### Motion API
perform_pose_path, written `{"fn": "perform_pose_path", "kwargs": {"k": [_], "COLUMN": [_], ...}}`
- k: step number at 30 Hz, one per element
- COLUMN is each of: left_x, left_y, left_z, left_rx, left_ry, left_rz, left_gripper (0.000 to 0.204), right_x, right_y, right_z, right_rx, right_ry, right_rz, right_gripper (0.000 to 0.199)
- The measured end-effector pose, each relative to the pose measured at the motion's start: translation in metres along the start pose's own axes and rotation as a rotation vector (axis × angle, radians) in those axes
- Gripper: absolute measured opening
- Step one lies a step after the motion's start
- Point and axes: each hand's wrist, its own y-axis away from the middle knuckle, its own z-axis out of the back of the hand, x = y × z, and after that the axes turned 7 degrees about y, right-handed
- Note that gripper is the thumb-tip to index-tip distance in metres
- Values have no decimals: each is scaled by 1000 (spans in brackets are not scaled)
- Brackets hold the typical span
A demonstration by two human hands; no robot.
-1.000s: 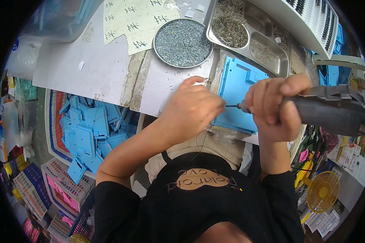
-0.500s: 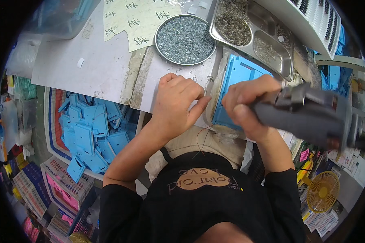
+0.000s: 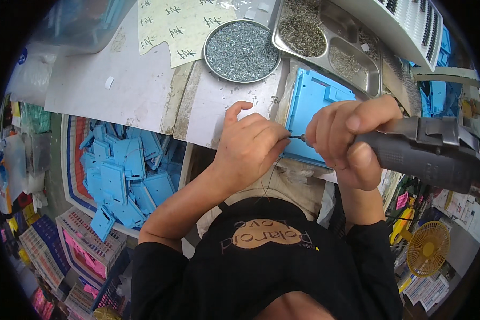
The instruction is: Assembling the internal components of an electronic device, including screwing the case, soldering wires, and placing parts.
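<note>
My right hand (image 3: 346, 141) is wrapped round a dark grey power screwdriver (image 3: 418, 154), held sideways with its bit (image 3: 297, 137) pointing left. Thumb and index finger of my left hand (image 3: 248, 144) are pinched together at the bit's tip. Whatever lies in that pinch is too small to make out. Beneath the bit and my right hand is a light blue plastic panel (image 3: 316, 98), lying flat at the table's front edge. Thin red and dark wires (image 3: 265, 186) hang from its near left corner, just below my left fingertips.
A round metal dish of small screws (image 3: 242, 52) stands behind my left hand. Right of it sits a compartmented steel tray (image 3: 376, 80) with small metal parts. A crate (image 3: 68, 160) of blue plastic pieces is at the left. A yellow fan (image 3: 428, 249) stands at the lower right.
The screwdriver has swung level, its bit now meeting my left fingertips. My left hand has shifted right, its thumb and index finger closing together at the bit.
</note>
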Motion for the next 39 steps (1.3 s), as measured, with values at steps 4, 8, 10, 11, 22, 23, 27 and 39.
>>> {"fn": "perform_pose_path", "kwargs": {"k": [4,8,10,11,22,23,27,39], "left_x": [-5,-3,-5,-1,12,10,-3,-15], "left_y": [-2,5,0,-1,-19,-28,-51,-66], "left_z": [2,9,17,23,7,1,-27,-53], "left_rx": [-4,136,99,108,-12,1,97,319], "left_ry": [-9,-33,-11,-3,12,5,-43,-196], "left_rz": [-36,-19,7,38,67,41,-157,-153], "left_gripper": [14,38,54,59,45,41,31,32], "right_x": [5,2,-1,-1,-22,-19,24,-3], "right_y": [7,20,31,36,47,47,39,42], "right_z": [-5,-7,-8,-8,-4,2,53,122], "right_rx": [-19,-38,-37,-35,130,109,-172,-340], "right_ry": [-19,-17,25,69,319,293,81,133], "right_rz": [-29,-54,-77,-89,88,71,174,198], "right_gripper": [30,28,26,26,21,20,30,24]}}
